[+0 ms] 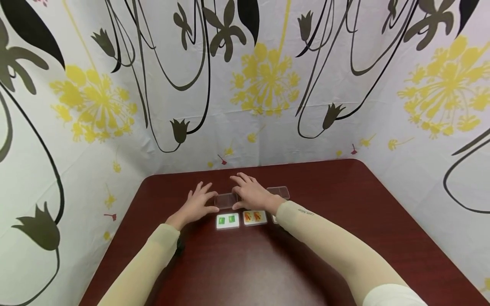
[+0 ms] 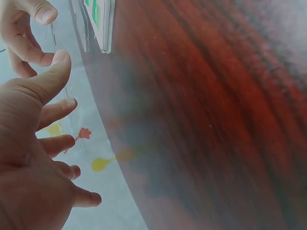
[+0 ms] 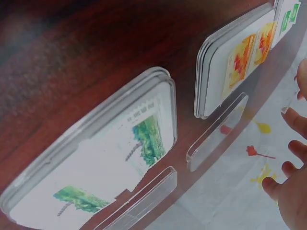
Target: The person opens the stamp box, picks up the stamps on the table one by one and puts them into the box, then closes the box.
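My left hand (image 1: 194,205) and my right hand (image 1: 252,194) face each other across a thin clear plastic lid (image 1: 225,201). Each hand pinches one end of it between thumb and fingertip, while the other fingers spread outward. Edge-on in the left wrist view, the lid (image 2: 70,97) runs between the two hands, over the table. Just in front lies a flat clear case with two green stamp-like pictures (image 1: 227,221). Beside it is a case with orange pictures (image 1: 254,217). A third case, with green tree stamps (image 3: 148,141), is mostly hidden under my right wrist in the head view.
Two more clear lids lie behind the cases, one behind the orange pictures (image 3: 218,132) and one behind the tree stamps (image 3: 144,199). The dark red table (image 1: 245,263) reaches back to a patterned cloth wall (image 1: 252,144) with flowers.
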Motion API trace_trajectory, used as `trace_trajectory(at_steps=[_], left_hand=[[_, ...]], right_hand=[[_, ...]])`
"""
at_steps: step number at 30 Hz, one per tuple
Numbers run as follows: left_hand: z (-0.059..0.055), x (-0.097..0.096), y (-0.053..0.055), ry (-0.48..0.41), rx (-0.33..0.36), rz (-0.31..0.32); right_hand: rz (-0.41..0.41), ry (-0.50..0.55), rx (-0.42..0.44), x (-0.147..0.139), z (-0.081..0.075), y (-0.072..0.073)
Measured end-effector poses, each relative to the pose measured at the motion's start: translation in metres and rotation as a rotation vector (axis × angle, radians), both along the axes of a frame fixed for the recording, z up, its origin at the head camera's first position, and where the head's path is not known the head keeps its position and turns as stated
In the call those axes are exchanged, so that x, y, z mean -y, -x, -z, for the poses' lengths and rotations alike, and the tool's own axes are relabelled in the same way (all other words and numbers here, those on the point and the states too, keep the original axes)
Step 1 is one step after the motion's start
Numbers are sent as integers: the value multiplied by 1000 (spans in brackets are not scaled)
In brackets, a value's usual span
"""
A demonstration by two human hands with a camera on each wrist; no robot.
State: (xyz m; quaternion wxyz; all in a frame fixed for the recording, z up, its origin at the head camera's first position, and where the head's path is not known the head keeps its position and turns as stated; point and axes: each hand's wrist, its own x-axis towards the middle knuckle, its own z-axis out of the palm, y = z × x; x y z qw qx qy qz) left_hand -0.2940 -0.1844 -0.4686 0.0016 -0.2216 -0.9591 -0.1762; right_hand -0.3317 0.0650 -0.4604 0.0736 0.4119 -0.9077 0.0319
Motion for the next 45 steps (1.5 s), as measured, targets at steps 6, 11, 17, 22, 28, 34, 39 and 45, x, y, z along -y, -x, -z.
trace_trajectory(at_steps=[6,11,17,22,28,34,39,45], left_hand=[[3,0,-12,7,-29,31],[7,0,-21,25,-51,48],[10,1,-30,31,-43,48],[11,3,-36,37,-32,56],[13,2,-40,58,-13,70],[17,-2,-41,79,-5,63],[18,-3,-41,86,-5,56],[19,-4,-40,86,3,62]], right_hand=[[-29,7,-16,-3,1,-12],[-67,24,-29,-4,2,-21],[-94,20,-37,-4,7,-29],[-120,19,-56,-2,12,-34],[-106,5,-62,-1,17,-40],[-94,-7,-63,-1,22,-42],[-88,-14,-66,-2,28,-41],[-88,-13,-46,-3,27,-44]])
